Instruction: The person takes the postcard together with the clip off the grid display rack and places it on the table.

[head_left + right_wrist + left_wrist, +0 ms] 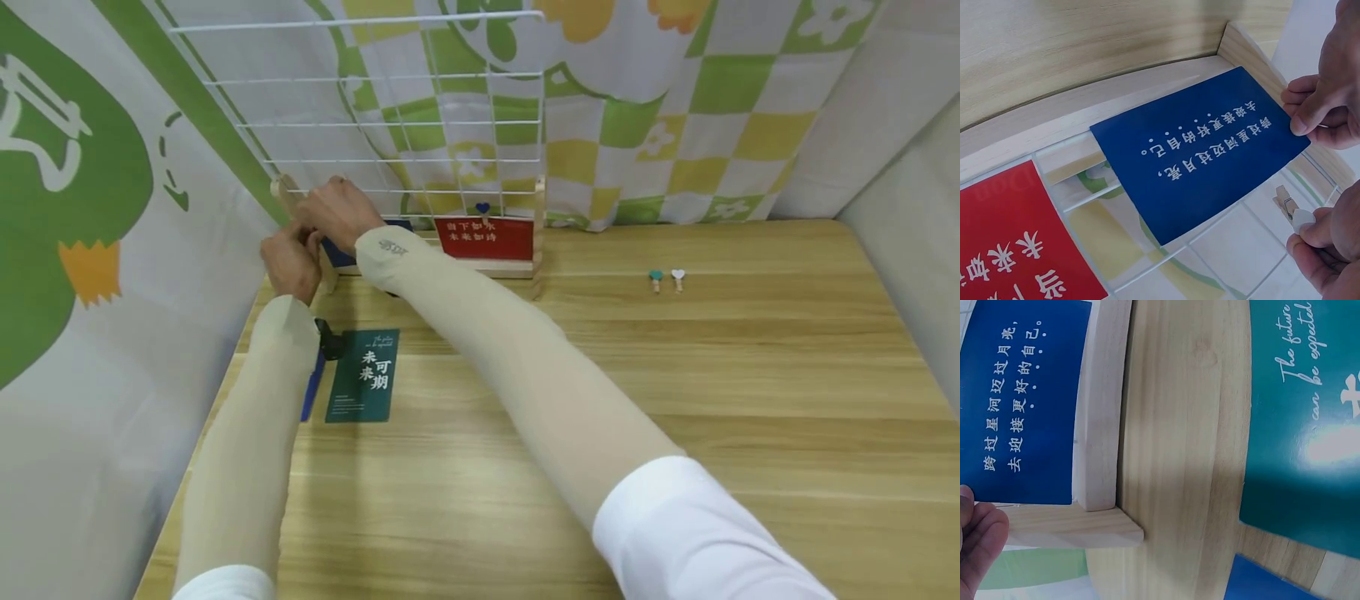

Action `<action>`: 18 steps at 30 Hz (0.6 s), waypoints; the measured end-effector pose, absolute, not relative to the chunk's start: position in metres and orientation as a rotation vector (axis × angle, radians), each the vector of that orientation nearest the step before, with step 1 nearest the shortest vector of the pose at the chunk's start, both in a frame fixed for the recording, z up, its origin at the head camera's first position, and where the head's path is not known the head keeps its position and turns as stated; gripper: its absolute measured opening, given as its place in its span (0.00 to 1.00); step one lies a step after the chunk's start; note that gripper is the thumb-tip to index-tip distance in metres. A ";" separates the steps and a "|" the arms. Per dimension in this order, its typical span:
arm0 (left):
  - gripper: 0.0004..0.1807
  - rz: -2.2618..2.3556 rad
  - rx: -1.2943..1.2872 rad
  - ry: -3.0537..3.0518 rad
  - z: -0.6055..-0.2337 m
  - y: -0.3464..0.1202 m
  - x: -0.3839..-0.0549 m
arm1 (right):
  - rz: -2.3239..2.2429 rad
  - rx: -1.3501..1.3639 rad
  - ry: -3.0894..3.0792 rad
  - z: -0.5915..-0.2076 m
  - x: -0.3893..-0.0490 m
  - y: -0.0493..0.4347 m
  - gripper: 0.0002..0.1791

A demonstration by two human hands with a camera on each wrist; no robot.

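Observation:
A blue card (1204, 153) with white Chinese writing leans against the white wire grid, above the wooden base bar. Its corner is pinched between the thumb and fingers of my left hand (291, 262), which also shows in the left wrist view. Just above, my right hand (341, 212) pinches a small wooden clothespin (1286, 203) topped with a white heart. The clothespin is apart from the card in the right wrist view. In the head view my hands hide the clothespin and part of the card.
A red card (486, 239) hangs on the grid (420, 125) under a blue heart clothespin (483, 208). A green card (363, 375) lies on the table (675, 400), beside a partly hidden blue card (312, 387). Two heart clothespins, green (656, 280) and white (678, 279), lie to the right.

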State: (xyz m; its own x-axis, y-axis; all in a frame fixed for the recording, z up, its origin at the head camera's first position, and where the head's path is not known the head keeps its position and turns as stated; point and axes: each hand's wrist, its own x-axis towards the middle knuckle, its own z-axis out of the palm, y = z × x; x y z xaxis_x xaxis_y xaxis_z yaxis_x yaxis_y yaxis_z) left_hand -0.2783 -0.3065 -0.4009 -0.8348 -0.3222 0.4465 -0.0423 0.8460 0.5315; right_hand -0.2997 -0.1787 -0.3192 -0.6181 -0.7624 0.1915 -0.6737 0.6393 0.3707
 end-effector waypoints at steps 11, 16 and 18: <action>0.12 -0.645 0.145 -2.529 -0.388 -0.313 -0.272 | -0.271 1.122 -2.597 -0.316 -0.300 -0.166 0.18; 0.12 -0.610 0.088 -2.561 -0.383 -0.318 -0.268 | -0.243 1.146 -2.594 -0.316 -0.297 -0.161 0.17; 0.12 -0.616 0.086 -2.569 -0.381 -0.319 -0.268 | -0.215 1.158 -2.621 -0.315 -0.296 -0.158 0.16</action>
State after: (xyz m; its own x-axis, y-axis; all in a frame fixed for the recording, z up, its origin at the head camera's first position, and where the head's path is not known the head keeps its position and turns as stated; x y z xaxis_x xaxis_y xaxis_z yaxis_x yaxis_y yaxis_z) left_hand -0.2675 -0.3188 -0.3810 -0.8762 -0.1708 0.4506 0.0521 0.8960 0.4409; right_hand -0.2956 -0.1580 -0.3153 -0.6454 -0.7417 0.1825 -0.7021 0.6701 0.2407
